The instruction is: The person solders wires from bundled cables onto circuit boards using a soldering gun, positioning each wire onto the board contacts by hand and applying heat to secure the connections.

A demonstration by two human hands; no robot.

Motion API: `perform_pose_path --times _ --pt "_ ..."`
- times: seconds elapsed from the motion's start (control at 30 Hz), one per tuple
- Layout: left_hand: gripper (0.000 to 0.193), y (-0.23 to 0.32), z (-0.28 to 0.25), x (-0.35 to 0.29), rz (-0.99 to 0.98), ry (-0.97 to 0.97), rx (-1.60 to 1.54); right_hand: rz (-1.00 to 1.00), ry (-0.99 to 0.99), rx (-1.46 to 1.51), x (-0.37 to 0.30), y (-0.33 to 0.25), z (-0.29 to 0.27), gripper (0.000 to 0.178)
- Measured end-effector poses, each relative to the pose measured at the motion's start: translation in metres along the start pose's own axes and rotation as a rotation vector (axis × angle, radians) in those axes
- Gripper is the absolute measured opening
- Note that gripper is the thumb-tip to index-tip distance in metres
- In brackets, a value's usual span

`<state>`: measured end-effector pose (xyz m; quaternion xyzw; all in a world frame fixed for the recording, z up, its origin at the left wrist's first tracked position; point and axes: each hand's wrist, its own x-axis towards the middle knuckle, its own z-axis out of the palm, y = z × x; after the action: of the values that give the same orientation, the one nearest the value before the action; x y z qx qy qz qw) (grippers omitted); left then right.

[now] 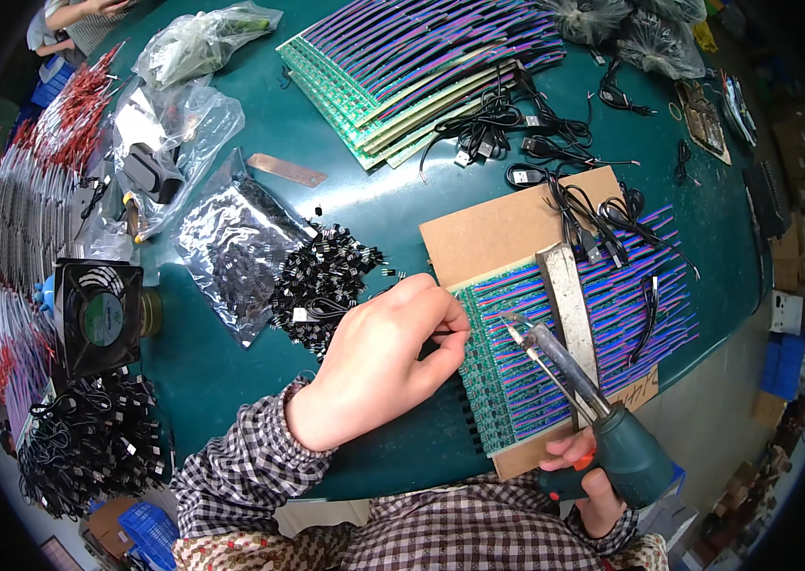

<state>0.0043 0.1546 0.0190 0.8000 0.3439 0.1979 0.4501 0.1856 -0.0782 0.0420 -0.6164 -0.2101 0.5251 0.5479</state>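
My left hand [383, 352] is closed in a pinch at the left edge of a green circuit board panel [488, 381]. A dark bit shows between its fingers, and a black USB cable [326, 309] seems to run out behind the hand. My right hand [588, 476] grips a green soldering gun [636, 457], its metal tip pointing up and left over the panel. Rows of blue, red and black wires [526, 400] stretch rightward from the panel. A metal bar [569, 305] lies across these wires. Under the panel is a brown cardboard sheet [516, 224].
A pile of small black connectors [326, 271] lies beside a clear bag [236, 238]. Stacked wired panels [402, 76] sit at the back, near loose black USB cables [507, 128]. A fan [98, 319] and a heap of cables [88, 443] stand left. Another person's hand [102, 8] shows far left.
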Motion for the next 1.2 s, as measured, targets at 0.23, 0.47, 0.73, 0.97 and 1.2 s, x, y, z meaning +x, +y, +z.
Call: perform_pose_path --times 0.23,0.47,0.73,0.97,1.2 --pt "0.009 -0.004 -0.003 0.006 -0.002 -0.028 -0.055 0.055 -0.035 -0.037 -0.006 0.006 -0.003 0.040" --pt "0.009 -0.003 -0.004 0.007 -0.017 -0.048 -0.062 0.005 -0.105 -0.104 -0.006 0.005 -0.002 0.038" --pt "0.010 0.000 -0.002 0.008 -0.047 -0.030 -0.054 0.047 -0.071 -0.127 -0.005 0.006 0.000 0.037" --pt "0.009 0.001 -0.002 0.007 -0.054 -0.029 -0.047 0.075 -0.094 -0.152 -0.004 0.002 0.000 0.035" --pt "0.009 0.000 -0.001 0.008 -0.060 -0.022 -0.042 0.051 -0.089 -0.154 -0.003 0.003 0.002 0.031"
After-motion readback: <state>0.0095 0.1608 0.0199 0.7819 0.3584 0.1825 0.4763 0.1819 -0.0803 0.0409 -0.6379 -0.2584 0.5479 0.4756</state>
